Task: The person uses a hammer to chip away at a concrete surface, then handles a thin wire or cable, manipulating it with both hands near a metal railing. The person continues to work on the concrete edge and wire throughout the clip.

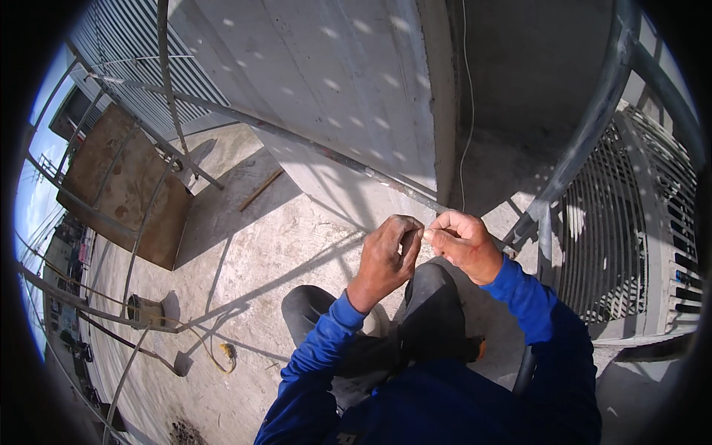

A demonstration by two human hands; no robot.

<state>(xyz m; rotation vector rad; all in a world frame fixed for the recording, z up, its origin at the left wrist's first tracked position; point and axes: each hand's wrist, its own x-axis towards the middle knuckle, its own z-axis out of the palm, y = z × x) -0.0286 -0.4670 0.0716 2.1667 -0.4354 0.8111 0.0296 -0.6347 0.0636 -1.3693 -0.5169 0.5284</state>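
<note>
Both hands meet fingertip to fingertip above my bent knees. My left hand (387, 258) is closed, thumb and fingers pinched together. My right hand (466, 243) is pinched too, its thumb and forefinger touching the left fingertips. Something tiny and pale may sit between the fingertips, but it is too small to name. Blue sleeves (315, 352) cover both forearms, and dark trousers (434, 308) show beneath. Just beyond the hands runs a metal scaffold tube (326, 157), slanting in front of the grey wall (319, 81).
A brown board (122, 185) leans at the left among scaffold bars. A bucket (144, 310) and a yellow cord (211, 352) are on the concrete floor (278, 245). A wooden stick (261, 190) lies by the wall. Thick tubes (593, 126) and a slatted grille (608, 230) stand at right.
</note>
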